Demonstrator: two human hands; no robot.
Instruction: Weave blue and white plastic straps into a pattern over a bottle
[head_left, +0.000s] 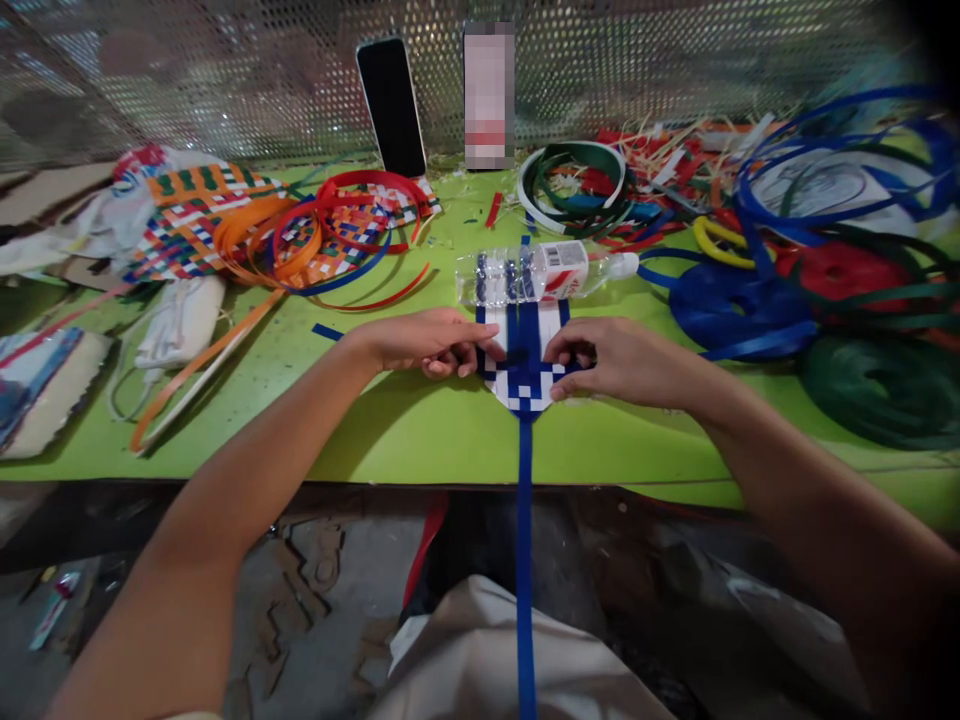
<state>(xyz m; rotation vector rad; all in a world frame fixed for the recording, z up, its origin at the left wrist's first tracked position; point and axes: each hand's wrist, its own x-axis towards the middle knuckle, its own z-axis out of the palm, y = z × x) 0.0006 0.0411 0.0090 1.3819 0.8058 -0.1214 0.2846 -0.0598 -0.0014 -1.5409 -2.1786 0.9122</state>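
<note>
A small woven piece (524,392) of blue and white plastic strips lies on the green tabletop, rounded at its near end. From that end a long blue strip (525,500) runs over the table edge towards my lap. My left hand (435,342) grips the left edge, its index finger stretched onto the weave and the other fingers curled. At the right edge my right hand (622,358) is closed in a pinch, thumb below and fingers above. A clear plastic bottle (551,272) lies sideways across the far part of the strips. What sits between the fingertips is partly hidden.
Coiled strips in blue (720,310), red (855,275) and dark green (881,390) lie at the right. A multicoloured woven piece (187,225) and orange coils (274,240) are at the left. A phone (391,105) leans against the perforated screen behind; scraps (675,165) heap at the back.
</note>
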